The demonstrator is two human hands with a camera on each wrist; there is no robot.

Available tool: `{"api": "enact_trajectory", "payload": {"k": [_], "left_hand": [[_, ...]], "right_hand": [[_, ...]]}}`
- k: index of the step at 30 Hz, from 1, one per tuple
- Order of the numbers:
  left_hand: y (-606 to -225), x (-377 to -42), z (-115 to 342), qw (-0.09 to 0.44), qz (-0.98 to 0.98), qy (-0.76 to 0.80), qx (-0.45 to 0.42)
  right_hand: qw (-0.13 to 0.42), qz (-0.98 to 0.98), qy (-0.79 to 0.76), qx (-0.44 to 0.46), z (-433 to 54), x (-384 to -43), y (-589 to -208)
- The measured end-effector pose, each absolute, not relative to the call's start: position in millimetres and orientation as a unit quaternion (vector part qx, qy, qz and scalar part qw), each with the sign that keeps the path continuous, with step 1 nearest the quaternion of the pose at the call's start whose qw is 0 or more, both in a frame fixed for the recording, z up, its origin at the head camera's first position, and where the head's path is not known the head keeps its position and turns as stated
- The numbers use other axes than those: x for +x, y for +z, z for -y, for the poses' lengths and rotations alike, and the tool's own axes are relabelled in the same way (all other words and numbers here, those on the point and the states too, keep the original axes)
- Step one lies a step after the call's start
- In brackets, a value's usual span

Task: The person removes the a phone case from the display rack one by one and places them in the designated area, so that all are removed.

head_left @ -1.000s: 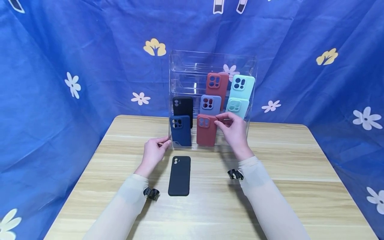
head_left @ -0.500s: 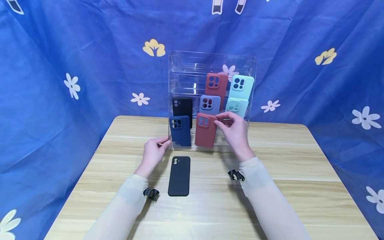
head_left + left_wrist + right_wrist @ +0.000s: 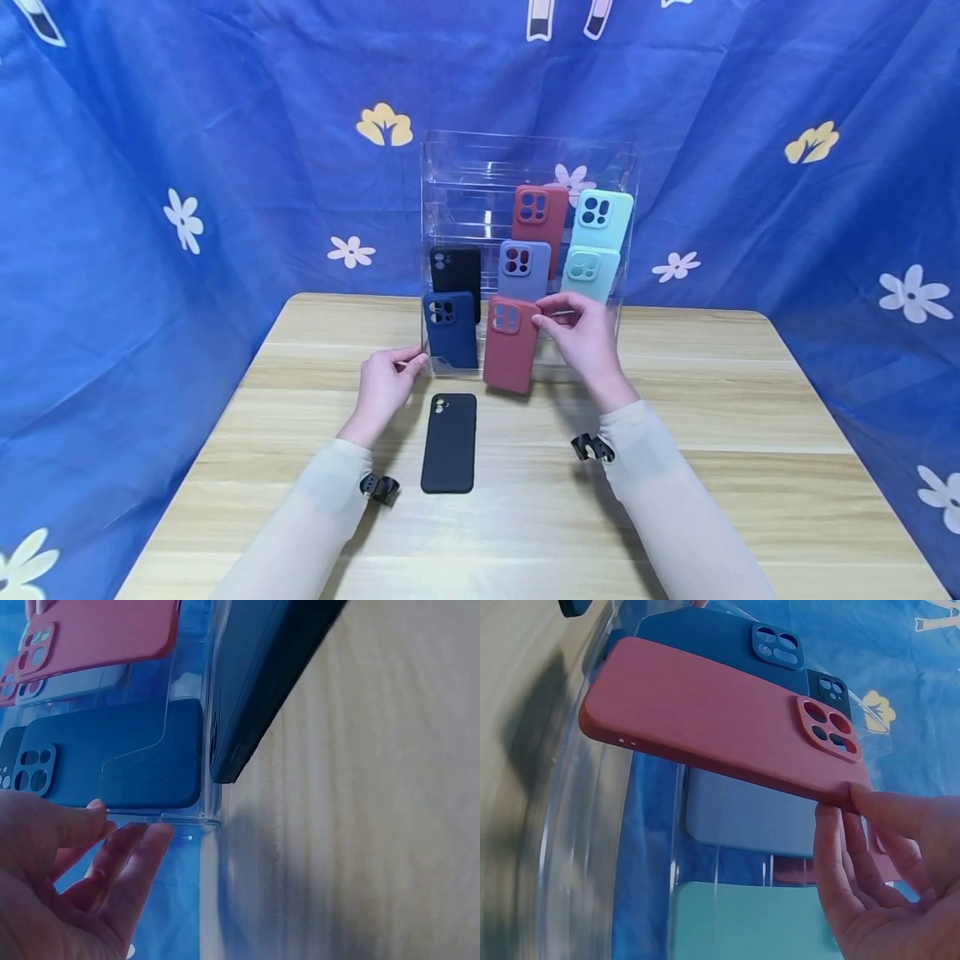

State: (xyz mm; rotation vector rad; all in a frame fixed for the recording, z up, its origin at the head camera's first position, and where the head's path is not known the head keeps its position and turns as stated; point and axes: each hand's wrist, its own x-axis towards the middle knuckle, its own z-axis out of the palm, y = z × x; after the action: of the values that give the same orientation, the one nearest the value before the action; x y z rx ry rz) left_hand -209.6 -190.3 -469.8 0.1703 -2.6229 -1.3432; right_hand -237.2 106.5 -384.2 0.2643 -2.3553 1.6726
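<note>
As the left hand [image 3: 381, 390] pinches the side edge of a clear, tiered plastic rack [image 3: 459, 208], the right hand [image 3: 588, 342] holds a brick-red, round-cornered phone case [image 3: 512, 350], seemingly silicone, between thumb and fingertips before the lowest tier, above the wood-grained table [image 3: 525, 517]. The step appears to be handling this single case at the rack; the next move likely calls for a steady pinch, clear of the front lip. Matte and tilted, the case shows four openings in a raised camera surround.
</note>
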Motion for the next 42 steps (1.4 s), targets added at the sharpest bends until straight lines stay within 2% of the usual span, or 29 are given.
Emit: {"api": "enact_trajectory", "payload": {"k": [6,13,17,32,42], "left_hand": [[-471,-210,189,0.099,0.881,-0.459,0.058],[-472,-210,188,0.098,0.881,-0.459,0.059],[-473,-210,188,0.102,0.885,-0.451,0.057],[-474,-210,189,0.097,0.887,-0.447,0.061],[-474,-211,190,0.103,0.888,-0.445,0.058]], "right_hand": [[0.084,0.823,0.557,0.082,-110,-236,-388],[0.007,0.820,0.569,0.066,-112,-233,-392],[-0.019,0.826,0.560,0.065,-112,-231,-395],[-0.072,0.837,0.540,0.057,-110,-224,-420],[-0.042,0.867,0.495,0.050,-105,-221,-437]]}}
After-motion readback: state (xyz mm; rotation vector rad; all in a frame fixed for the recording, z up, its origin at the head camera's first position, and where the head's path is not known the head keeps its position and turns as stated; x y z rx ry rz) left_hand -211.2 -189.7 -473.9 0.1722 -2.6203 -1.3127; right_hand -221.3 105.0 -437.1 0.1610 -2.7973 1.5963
